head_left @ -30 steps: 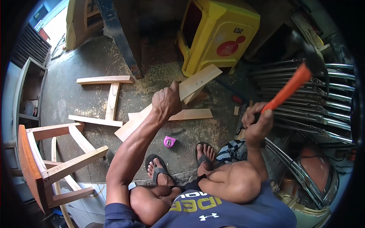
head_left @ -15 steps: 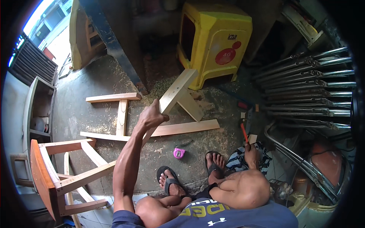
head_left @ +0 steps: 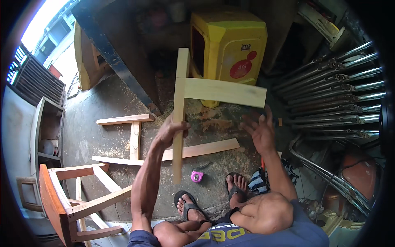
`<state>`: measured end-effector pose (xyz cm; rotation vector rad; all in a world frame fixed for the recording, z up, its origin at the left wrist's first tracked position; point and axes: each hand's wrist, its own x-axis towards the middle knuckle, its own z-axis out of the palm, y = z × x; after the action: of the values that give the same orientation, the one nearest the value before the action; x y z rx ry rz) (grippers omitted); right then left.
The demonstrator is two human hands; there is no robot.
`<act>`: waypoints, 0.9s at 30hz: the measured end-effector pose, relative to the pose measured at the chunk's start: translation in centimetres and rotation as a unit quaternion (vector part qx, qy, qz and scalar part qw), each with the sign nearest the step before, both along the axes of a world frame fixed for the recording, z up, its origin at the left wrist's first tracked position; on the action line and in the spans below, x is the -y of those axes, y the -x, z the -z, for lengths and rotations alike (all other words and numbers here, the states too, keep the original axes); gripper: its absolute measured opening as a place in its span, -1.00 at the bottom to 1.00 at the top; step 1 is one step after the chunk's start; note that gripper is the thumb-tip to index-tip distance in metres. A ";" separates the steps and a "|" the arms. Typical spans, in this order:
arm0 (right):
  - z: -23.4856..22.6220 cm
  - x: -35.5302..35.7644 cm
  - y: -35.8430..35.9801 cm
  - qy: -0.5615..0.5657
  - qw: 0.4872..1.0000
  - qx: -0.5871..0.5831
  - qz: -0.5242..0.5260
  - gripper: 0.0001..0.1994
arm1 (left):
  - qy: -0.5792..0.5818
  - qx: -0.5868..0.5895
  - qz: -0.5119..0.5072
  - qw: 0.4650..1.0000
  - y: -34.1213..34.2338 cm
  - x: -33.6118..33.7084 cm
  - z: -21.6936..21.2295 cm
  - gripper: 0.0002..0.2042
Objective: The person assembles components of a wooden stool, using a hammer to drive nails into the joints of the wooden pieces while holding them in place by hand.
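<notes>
My left hand (head_left: pixel 172 131) is wrapped round the lower part of a T-shaped wooden frame (head_left: pixel 180 99), held up off the floor. Its long bar stands nearly upright, and a wide crosspiece (head_left: pixel 226 91) juts out to the right. Just below the crosspiece's free end is my right hand (head_left: pixel 260 132), empty, fingers spread; whether a fingertip touches the wood I cannot tell. Beneath lies another joined wooden frame (head_left: pixel 135 140), with a long curved slat partly hidden by my left arm. A pink tape measure (head_left: pixel 197 176) rests near my feet. An orange-handled tool (head_left: pixel 263 163) shows beside my right forearm.
A yellow plastic stool (head_left: pixel 234 49) stands ahead. Stacked chrome tube frames (head_left: pixel 337 99) crowd the right side. On the left is a part-built wooden chair (head_left: pixel 78 197). A striped cloth (head_left: pixel 258 182) lies by my right foot. Sawdust dots the concrete floor.
My left hand has turned the wooden frame upright, its crosspiece now pointing right. My right hand has let go of the orange-handled tool and risen, opened, toward the crosspiece's end.
</notes>
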<state>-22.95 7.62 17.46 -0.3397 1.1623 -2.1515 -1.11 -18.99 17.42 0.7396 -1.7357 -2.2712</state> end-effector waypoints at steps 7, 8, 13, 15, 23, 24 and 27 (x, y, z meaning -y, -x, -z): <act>-7.4 7.9 -0.7 0.065 0.982 -0.094 -0.152 -0.27 | -0.154 -0.155 -0.032 0.975 1.5 -5.5 0.6 -0.63; -7.9 9.0 -1.5 0.069 0.976 -0.140 -0.154 -0.30 | -0.181 -0.158 -0.034 0.970 1.4 -6.1 1.3 -0.61; -11.8 11.7 -4.4 -0.055 0.932 -0.333 -0.131 -0.66 | -0.225 -0.203 -0.044 0.952 0.8 -6.9 2.7 -0.29; -11.6 12.4 -5.5 -0.068 0.923 -0.340 -0.166 -0.67 | -0.239 -0.298 -0.080 0.921 1.2 -7.1 0.3 -0.20; -7.8 16.2 -5.4 -0.113 0.832 -0.459 -0.289 -0.55 | -0.282 -0.267 -0.112 0.915 -0.8 -6.1 9.3 -0.25; -7.1 16.3 -5.7 -0.166 0.814 -0.471 -0.297 -0.55 | -0.288 -0.263 -0.117 0.914 -1.9 -5.9 11.5 -0.25; -0.9 17.8 -5.5 -0.160 0.725 -0.634 -0.214 -0.53 | 0.083 0.143 -0.094 0.982 -3.9 -5.1 15.3 -0.42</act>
<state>-17.42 -10.15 18.41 -1.8869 1.8210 -1.0669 2.75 -13.92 2.07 1.1869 -1.8543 -1.9451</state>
